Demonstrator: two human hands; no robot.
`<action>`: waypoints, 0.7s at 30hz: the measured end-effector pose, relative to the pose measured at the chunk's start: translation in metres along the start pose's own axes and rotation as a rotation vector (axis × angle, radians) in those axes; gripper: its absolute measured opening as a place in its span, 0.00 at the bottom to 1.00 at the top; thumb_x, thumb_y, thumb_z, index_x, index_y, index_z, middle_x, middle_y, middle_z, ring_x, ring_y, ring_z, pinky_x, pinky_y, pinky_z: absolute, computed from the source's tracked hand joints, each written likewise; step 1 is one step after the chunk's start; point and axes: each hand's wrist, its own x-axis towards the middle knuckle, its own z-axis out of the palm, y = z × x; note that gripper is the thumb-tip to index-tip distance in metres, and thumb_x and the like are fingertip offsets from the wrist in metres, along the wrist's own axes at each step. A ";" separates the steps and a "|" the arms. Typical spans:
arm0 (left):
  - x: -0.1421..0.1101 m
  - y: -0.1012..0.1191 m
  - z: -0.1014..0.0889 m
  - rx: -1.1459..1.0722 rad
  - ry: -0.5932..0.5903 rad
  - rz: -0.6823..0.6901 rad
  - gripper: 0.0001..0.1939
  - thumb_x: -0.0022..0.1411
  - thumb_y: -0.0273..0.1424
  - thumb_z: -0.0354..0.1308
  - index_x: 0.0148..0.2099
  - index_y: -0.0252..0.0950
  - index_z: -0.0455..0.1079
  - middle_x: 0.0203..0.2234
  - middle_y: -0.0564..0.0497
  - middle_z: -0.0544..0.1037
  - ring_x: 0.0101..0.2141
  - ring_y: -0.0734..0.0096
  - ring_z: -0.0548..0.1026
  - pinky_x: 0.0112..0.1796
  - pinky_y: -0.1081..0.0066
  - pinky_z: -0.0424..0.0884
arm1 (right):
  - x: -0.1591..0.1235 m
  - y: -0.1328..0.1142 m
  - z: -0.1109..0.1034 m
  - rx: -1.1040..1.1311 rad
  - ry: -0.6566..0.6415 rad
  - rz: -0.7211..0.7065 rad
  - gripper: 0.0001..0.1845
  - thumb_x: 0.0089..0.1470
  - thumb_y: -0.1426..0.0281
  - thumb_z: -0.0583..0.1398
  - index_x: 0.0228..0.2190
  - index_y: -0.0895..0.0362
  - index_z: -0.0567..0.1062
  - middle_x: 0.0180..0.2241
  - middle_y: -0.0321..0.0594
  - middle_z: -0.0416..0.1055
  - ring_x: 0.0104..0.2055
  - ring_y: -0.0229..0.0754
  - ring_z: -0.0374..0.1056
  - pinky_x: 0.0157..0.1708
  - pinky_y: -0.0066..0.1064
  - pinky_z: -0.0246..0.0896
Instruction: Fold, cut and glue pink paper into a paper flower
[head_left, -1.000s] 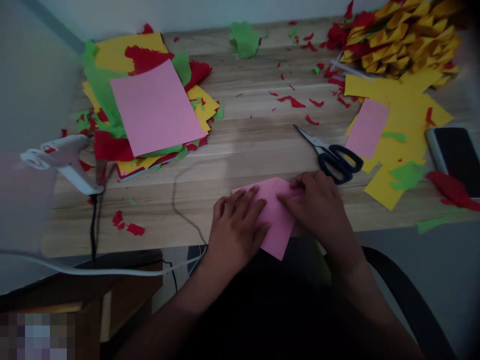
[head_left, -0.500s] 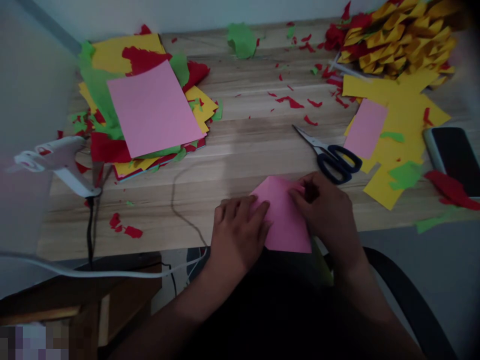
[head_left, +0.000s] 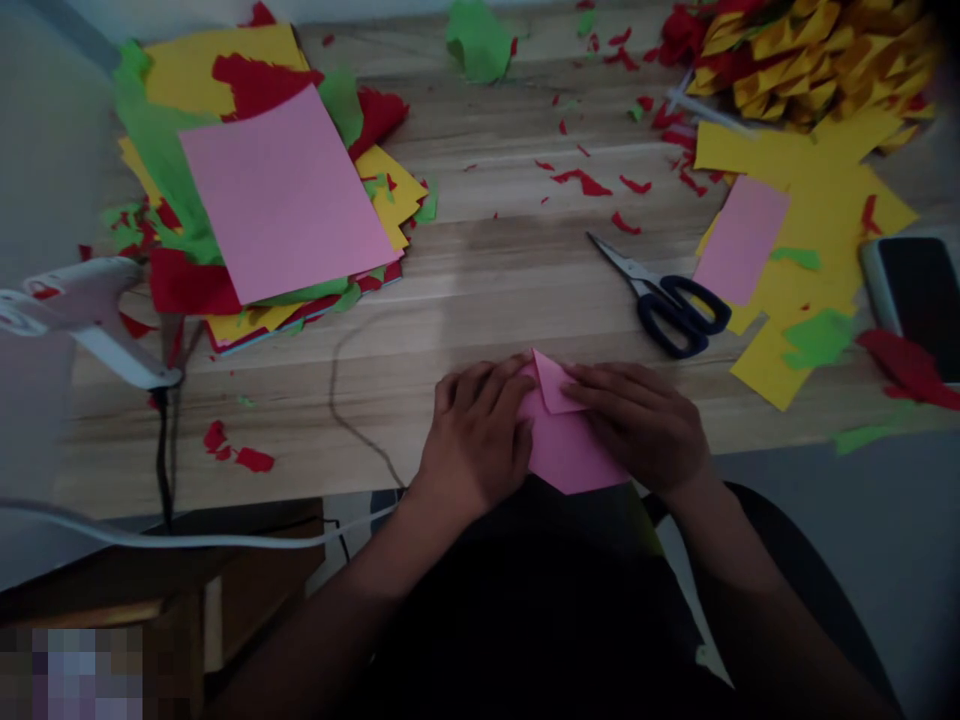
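While the desk (head_left: 480, 270) spreads out in front of me, the pile (head_left: 135, 110) of red, green and yellow paper covers its far left part, with a big pink sheet (head_left: 289, 200) lying on top. At the far right sits a heap of yellow folds (head_left: 817, 60), and flat yellow paper (head_left: 832, 220) lies just on my side of it.

My hands meet at the desk's near edge over the pink paper (head_left: 574, 450), which lies between them and reaches slightly past that edge. My left hand (head_left: 476, 440) is open, its fingers laid over the paper's left side. My right hand (head_left: 649, 425) has its fingers over the folded flap (head_left: 559, 388) at the top right; its thumb is hidden, so I cannot tell whether I am pinching the paper or only pressing it.

The glue gun (head_left: 124, 350) stands at the left, its black cord running down past the near edge. Beyond my right hand lie the scissors (head_left: 651, 288), blades slightly apart and pointing away to the left, and at the far right is the phone (head_left: 919, 295). A pink strip (head_left: 742, 240) rests on the yellow paper. Smallest are the red scraps (head_left: 585, 184), scattered across the far part of the wood.
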 end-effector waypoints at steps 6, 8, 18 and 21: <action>-0.001 -0.001 0.001 0.029 -0.026 0.058 0.24 0.69 0.30 0.50 0.66 0.44 0.63 0.66 0.52 0.65 0.59 0.54 0.65 0.56 0.51 0.57 | -0.003 0.007 -0.001 -0.023 -0.045 -0.068 0.16 0.60 0.74 0.61 0.47 0.48 0.80 0.53 0.37 0.77 0.55 0.47 0.73 0.53 0.44 0.70; -0.001 0.000 0.001 0.031 -0.030 0.048 0.23 0.70 0.30 0.49 0.65 0.43 0.65 0.67 0.53 0.64 0.60 0.54 0.65 0.57 0.51 0.56 | -0.004 0.008 -0.001 -0.021 -0.051 -0.067 0.15 0.60 0.73 0.61 0.47 0.47 0.80 0.54 0.36 0.76 0.55 0.47 0.72 0.54 0.45 0.70; -0.001 -0.002 0.000 0.066 -0.072 0.118 0.29 0.68 0.27 0.52 0.69 0.47 0.58 0.68 0.55 0.62 0.64 0.52 0.61 0.58 0.50 0.55 | -0.002 0.009 -0.001 0.009 -0.083 -0.068 0.14 0.61 0.70 0.62 0.47 0.46 0.80 0.55 0.37 0.75 0.55 0.48 0.70 0.53 0.47 0.67; -0.001 -0.002 0.001 0.061 -0.067 0.101 0.27 0.68 0.28 0.52 0.68 0.44 0.60 0.68 0.53 0.62 0.63 0.53 0.61 0.58 0.51 0.55 | -0.002 0.009 -0.002 0.009 -0.077 -0.067 0.13 0.60 0.71 0.62 0.46 0.48 0.81 0.55 0.40 0.75 0.54 0.48 0.71 0.53 0.47 0.67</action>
